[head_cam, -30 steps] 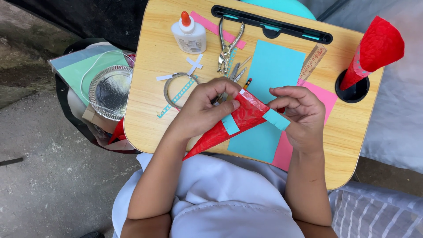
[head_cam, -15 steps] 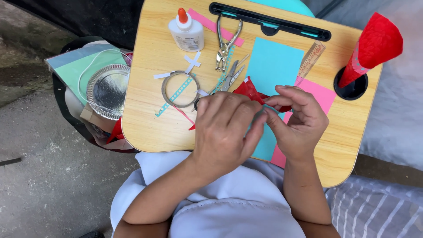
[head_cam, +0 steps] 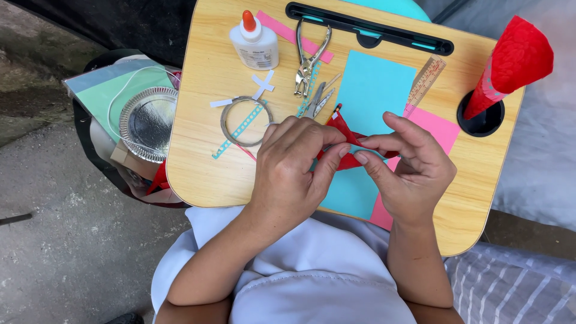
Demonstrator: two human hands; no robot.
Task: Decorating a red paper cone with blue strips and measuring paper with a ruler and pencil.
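Observation:
My left hand (head_cam: pixel 294 165) and my right hand (head_cam: pixel 408 165) both pinch a piece of red paper (head_cam: pixel 343 129) over the middle of a wooden lap tray (head_cam: pixel 204 156). Most of the red paper is hidden under my fingers; only a folded corner and a strip show between the hands. It lies above a sheet of turquoise paper (head_cam: pixel 375 90), which overlaps a pink sheet (head_cam: pixel 435 129).
On the tray are a glue bottle (head_cam: pixel 255 42), a metal hole punch (head_cam: pixel 309 57), scissors (head_cam: pixel 318 99), a wire ring (head_cam: pixel 246 120), a wooden ruler (head_cam: pixel 425 78) and a red paper cone (head_cam: pixel 510 63) in the cup hole. A bag left of the tray holds a foil dish (head_cam: pixel 147 123) and paper sheets.
The red paper lay spread as a long triangle held at both ends. Now my hands have come together over it and it is bunched between the fingers.

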